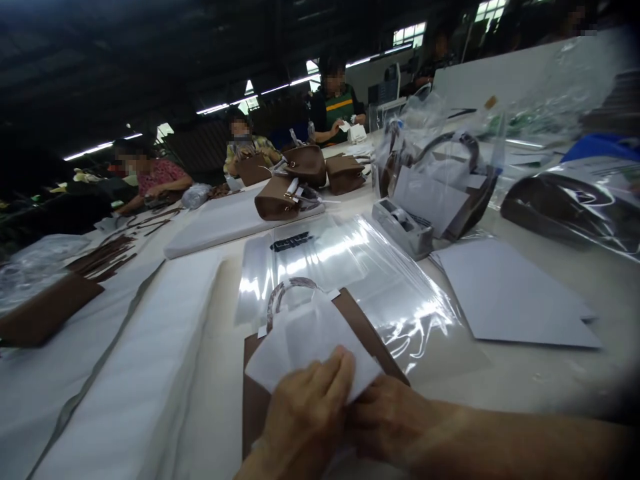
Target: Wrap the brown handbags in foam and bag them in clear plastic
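Observation:
Right in front of me stands a brown handbag, its curved handle wrapped in clear film. A sheet of white paper lies over the bag's front and top. My left hand is closed, with its fingers pressed together on the lower part of the paper. Close beside it, my right hand curls in at the paper's lower right edge; its fingertips are hidden behind the paper and the left hand.
Clear plastic bags lie flat behind the handbag. Further right are a tape dispenser, white card sheets and bagged handbags. White foam sheets cover the left. Across the table, people handle brown bags.

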Available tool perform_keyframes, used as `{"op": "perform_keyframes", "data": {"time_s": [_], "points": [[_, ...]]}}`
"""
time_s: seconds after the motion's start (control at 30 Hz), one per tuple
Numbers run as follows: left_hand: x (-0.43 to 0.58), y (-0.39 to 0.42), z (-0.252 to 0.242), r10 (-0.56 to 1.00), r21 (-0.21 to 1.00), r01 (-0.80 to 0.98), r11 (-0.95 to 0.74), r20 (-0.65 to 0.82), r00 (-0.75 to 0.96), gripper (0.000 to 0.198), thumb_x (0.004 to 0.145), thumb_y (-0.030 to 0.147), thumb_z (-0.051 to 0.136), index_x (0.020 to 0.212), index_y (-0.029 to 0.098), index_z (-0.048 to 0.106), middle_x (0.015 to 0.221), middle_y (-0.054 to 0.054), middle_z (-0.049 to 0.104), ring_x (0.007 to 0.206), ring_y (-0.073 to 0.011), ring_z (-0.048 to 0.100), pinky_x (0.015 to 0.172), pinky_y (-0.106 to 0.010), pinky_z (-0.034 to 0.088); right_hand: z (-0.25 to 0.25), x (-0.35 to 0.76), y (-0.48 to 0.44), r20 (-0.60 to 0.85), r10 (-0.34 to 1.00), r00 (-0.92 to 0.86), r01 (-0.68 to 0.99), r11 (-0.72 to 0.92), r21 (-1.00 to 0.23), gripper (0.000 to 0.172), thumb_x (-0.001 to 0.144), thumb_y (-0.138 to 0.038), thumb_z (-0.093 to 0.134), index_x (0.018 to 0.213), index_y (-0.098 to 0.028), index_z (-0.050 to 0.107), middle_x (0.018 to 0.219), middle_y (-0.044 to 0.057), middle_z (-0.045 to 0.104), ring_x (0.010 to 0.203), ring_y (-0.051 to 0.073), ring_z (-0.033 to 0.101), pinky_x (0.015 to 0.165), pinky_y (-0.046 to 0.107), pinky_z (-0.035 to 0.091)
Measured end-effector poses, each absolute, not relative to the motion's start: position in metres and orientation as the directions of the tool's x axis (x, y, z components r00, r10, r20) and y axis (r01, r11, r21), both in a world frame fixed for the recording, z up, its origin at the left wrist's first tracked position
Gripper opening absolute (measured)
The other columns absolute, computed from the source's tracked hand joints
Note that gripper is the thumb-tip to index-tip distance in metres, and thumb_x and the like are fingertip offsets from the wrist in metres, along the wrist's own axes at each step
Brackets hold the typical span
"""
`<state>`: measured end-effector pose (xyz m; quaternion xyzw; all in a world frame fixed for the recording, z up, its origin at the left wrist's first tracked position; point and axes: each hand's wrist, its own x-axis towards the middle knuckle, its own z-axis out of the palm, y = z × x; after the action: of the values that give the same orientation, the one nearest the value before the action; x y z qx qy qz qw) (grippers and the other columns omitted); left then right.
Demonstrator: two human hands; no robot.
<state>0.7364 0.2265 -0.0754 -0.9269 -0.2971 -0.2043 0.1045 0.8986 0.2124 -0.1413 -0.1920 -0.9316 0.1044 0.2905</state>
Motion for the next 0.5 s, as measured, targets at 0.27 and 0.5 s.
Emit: {"op": "perform_keyframes", "data": {"time_s": [0.27, 0.5], "points": [[0.74, 0.217, -0.118, 0.619, 0.057, 0.698, -0.714, 0.516, 0.592, 0.031, 0.086, 0.018, 0.045, 0.116, 0.016, 0.053, 0.109, -0.009, 0.062, 0.081, -0.0168, 0.06, 0.065, -0.026, 0.05, -0.131, 0.93, 0.221, 0.637, 0.263, -0.725, 0.286, 0.956, -0.069, 0.017, 0.085, -0.025, 0.052, 0.088, -0.011, 0.06, 0.082, 0.003, 0.062, 0.085, 0.016, 0.055, 0.091, 0.033, 0.04], [0.742, 0.213, -0.12, 0.581, -0.106, 0.718, -0.688, 0.513, 0.632, 0.032, 0.086, 0.016, 0.043, 0.116, 0.016, 0.053, 0.115, -0.007, 0.059, 0.074, -0.0174, 0.059, 0.059, -0.028, 0.048, -0.126, 0.944, 0.217, 0.337, 0.895, -0.291, 0.499, 0.443, -0.745, 0.045, 0.069, -0.04, 0.067, 0.106, -0.018, 0.056, 0.138, 0.012, 0.03, 0.126, 0.026, 0.031, 0.101, 0.04, 0.032]]}}
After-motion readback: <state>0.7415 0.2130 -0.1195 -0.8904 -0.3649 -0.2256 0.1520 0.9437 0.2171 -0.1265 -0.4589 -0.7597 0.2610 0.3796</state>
